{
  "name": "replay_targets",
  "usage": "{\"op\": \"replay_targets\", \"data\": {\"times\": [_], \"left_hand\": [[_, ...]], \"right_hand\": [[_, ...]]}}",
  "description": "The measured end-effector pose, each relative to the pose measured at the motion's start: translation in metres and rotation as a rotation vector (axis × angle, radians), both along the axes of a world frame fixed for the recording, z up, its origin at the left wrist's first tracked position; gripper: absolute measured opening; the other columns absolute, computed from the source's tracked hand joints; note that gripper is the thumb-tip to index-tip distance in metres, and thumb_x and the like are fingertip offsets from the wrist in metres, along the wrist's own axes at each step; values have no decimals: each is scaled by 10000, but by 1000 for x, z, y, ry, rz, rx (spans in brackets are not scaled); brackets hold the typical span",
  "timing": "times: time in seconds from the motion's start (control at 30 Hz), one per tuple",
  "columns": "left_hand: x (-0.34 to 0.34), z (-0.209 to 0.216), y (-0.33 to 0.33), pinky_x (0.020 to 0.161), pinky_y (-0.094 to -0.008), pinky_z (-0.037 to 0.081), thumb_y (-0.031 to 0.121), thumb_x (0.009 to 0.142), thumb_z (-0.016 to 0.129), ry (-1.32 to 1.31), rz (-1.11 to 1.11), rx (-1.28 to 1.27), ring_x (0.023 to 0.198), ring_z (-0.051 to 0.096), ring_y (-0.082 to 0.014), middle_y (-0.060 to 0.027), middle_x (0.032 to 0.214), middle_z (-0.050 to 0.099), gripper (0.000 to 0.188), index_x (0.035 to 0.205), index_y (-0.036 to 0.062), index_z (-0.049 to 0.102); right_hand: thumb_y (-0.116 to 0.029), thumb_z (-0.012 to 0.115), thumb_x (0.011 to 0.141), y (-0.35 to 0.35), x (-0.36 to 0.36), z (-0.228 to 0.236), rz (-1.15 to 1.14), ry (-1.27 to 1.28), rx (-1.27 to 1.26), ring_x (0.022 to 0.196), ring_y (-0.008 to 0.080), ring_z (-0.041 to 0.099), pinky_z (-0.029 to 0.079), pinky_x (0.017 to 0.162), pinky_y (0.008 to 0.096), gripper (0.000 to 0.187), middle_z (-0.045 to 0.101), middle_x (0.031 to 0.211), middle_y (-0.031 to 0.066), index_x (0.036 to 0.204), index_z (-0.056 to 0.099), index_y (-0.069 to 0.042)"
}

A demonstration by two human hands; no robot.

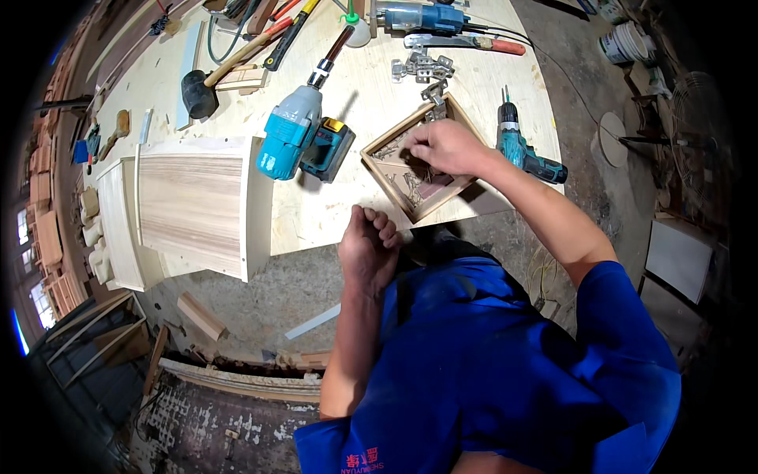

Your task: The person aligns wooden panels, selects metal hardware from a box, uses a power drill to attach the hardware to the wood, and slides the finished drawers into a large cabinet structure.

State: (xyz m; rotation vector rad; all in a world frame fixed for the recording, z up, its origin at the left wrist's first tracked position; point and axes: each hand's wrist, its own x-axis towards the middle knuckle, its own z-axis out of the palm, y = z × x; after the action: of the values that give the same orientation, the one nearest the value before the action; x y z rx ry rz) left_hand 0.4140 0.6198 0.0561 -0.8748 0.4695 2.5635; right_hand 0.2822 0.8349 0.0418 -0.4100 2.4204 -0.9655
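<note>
A shallow wooden box point(387, 188) with compartments sits near the front edge of the workbench. Loose screws point(404, 189) lie in it. Over the box reaches my right hand point(448, 148), fingers curled together in a pinch; whatever they hold is hidden. My left hand point(369, 237) is closed in a fist just in front of the bench edge, left of the box, and its contents cannot be seen. Metal hinges point(425, 69) are heaped behind the box. A teal cordless impact driver point(290, 134) stands to the left, a smaller teal drill point(513, 138) to the right.
On the left of the workbench point(316, 221) rests a pale wooden cabinet piece point(193, 197). A black mallet point(197, 93), a blue corded power tool point(422, 17) and a green-tipped bottle point(357, 30) lie farther back. Wood offcuts point(201, 314) are on the floor.
</note>
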Motion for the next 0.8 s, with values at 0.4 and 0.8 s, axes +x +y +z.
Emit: {"op": "replay_targets", "data": {"times": [0.4, 0.8], "left_hand": [[35, -7, -22, 568, -269, 378, 357, 1069, 439, -210, 71, -132, 637, 398, -133, 2, 742, 408, 294, 895, 124, 486], [16, 14, 4, 619, -281, 414, 392, 1068, 442, -260, 23, -141, 677, 446, -156, -22, 776, 471, 339, 926, 97, 529]], "right_hand": [[-93, 572, 844, -36, 8, -46, 481, 65, 457, 984, 346, 703, 568, 813, 441, 264, 725, 1030, 170, 1055, 730, -81], [-212, 544, 920, -13, 19, -9, 43, -92, -82, 866, 393, 660, 516, 816, 454, 243, 673, 866, 223, 931, 669, -4]]}}
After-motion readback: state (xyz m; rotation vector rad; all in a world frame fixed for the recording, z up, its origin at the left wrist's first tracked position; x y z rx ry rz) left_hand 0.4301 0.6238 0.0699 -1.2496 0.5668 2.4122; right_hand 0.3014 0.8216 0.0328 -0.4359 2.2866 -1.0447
